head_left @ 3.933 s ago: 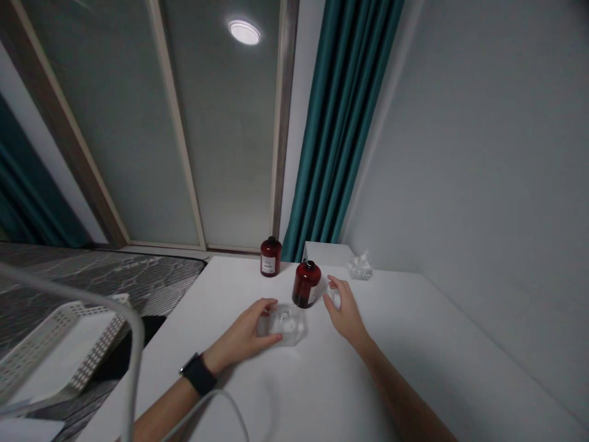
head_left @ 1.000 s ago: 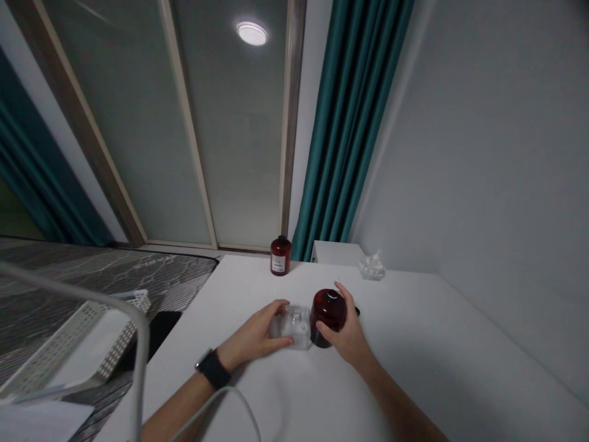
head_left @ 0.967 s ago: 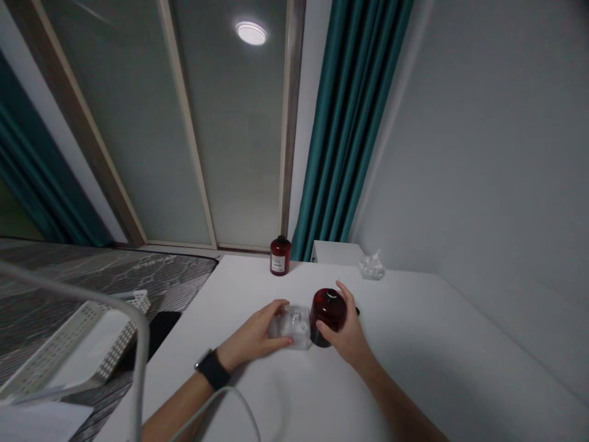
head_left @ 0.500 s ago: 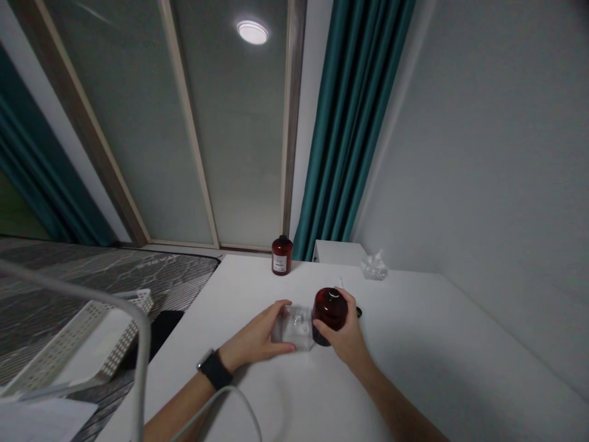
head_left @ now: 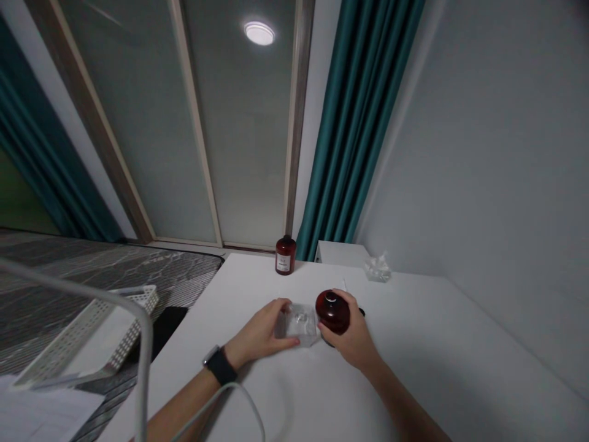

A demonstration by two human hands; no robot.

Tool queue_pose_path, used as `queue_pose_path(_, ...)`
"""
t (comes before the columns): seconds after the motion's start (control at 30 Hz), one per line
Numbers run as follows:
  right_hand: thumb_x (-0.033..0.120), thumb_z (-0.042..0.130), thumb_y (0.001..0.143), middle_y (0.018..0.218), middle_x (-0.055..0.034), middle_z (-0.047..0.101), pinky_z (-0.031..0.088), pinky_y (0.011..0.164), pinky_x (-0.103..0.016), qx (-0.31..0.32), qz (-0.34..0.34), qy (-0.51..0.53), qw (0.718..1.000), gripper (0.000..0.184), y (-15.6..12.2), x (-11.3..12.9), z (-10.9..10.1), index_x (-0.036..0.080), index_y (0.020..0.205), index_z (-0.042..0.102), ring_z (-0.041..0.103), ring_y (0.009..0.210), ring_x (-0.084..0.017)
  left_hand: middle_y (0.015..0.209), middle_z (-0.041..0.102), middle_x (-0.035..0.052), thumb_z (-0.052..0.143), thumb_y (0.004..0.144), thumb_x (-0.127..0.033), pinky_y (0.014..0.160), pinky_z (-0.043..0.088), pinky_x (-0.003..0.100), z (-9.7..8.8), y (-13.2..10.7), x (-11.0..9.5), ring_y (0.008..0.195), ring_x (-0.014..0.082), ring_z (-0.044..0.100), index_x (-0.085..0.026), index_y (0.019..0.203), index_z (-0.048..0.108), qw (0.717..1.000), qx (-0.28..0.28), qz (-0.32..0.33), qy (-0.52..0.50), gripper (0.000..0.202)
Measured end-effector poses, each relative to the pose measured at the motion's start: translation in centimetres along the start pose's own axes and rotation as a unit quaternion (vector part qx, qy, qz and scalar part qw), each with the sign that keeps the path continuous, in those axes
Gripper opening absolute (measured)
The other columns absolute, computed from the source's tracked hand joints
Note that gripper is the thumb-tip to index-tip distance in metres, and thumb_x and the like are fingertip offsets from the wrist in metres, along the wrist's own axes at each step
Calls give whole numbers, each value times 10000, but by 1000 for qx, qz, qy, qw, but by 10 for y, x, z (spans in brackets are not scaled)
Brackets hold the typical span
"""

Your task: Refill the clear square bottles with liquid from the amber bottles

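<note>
My left hand [head_left: 260, 328] grips the side of a clear plastic case [head_left: 299, 323] lying on the white table [head_left: 257, 393]. Something small and round shows inside the case. My right hand [head_left: 353, 336] is wrapped around a dark red bottle [head_left: 332, 311], just to the right of the case and almost touching it. Its black cap faces up, and my fingers hide its lower side. A matching bottle with a white label [head_left: 285, 255] stands upright at the table's far edge.
A crumpled clear plastic bag [head_left: 378, 269] and a white box [head_left: 341, 253] lie beyond my hands. A small black object [head_left: 362, 312] sits behind my right hand. A white cable [head_left: 239, 402] crosses the near table. A white perforated basket [head_left: 87, 337] lies left, beyond the table edge.
The dark red bottle, standing on the table in the oldest frame, is now in my right hand. Over the last second it has moved little, and the view has drifted slightly.
</note>
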State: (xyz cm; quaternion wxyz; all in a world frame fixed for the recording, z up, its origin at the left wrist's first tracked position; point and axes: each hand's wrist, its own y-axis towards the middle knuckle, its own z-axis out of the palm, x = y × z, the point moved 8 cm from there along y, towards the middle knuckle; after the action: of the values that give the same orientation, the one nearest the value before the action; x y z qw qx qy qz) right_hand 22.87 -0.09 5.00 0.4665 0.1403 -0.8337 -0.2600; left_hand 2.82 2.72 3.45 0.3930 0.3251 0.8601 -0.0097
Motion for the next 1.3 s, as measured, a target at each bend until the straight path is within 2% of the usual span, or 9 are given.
queue_pose_path(0.23, 203, 720, 758, 1274, -102, 592, 482, 1040, -448, 57, -78, -52, 994, 601, 9, 20, -6, 257, 1310, 489, 578, 1205, -280, 1181, 596, 114, 786, 748, -311, 969, 481, 445, -7, -1, -6, 1092, 293, 590, -185, 1229, 456, 1000, -13, 19, 18, 597)
queue_pose_path(0.43, 182, 709, 764, 1280, -101, 575, 486, 1040, -452, 119, -75, -102, 985, 637, 0, 24, -7, 273, 1347, 470, 576, 1213, -282, 1138, 600, 105, 790, 726, -397, 930, 478, 447, -8, -2, -13, 1047, 302, 587, -188, 1216, 475, 997, -19, 51, 63, 619)
queue_pose_path(0.57, 154, 716, 749, 1313, -103, 562, 483, 1041, -479, 174, -75, -159, 969, 696, -9, 28, -6, 297, 1380, 459, 574, 1219, -297, 1072, 614, 100, 794, 699, -439, 878, 477, 440, -6, -1, -17, 983, 306, 587, -176, 1183, 501, 993, -15, 65, 97, 624)
queue_pose_path(0.83, 122, 728, 716, 1279, -105, 597, 515, 963, -457, 235, -100, -239, 937, 705, -11, 38, -4, 303, 1365, 522, 620, 1131, -299, 1041, 636, 89, 793, 692, -429, 858, 467, 420, 0, -1, -22, 937, 297, 592, -173, 1161, 518, 991, 1, 80, 108, 601)
queue_pose_path(1.03, 125, 737, 706, 1287, -113, 593, 506, 942, -473, 295, -71, -252, 919, 722, -8, 46, -1, 286, 1377, 524, 622, 1095, -302, 1051, 631, 93, 769, 717, -440, 855, 466, 421, 0, -2, -23, 938, 295, 584, -167, 1180, 507, 991, 2, 85, 107, 598)
queue_pose_path(1.3, 133, 706, 717, 1226, -93, 615, 494, 910, -446, 313, -84, -253, 912, 678, -3, 52, -1, 306, 1351, 535, 621, 1053, -289, 1051, 629, 93, 772, 707, -454, 846, 475, 425, -1, -2, -24, 934, 301, 587, -177, 1142, 509, 990, -4, 91, 103, 579)
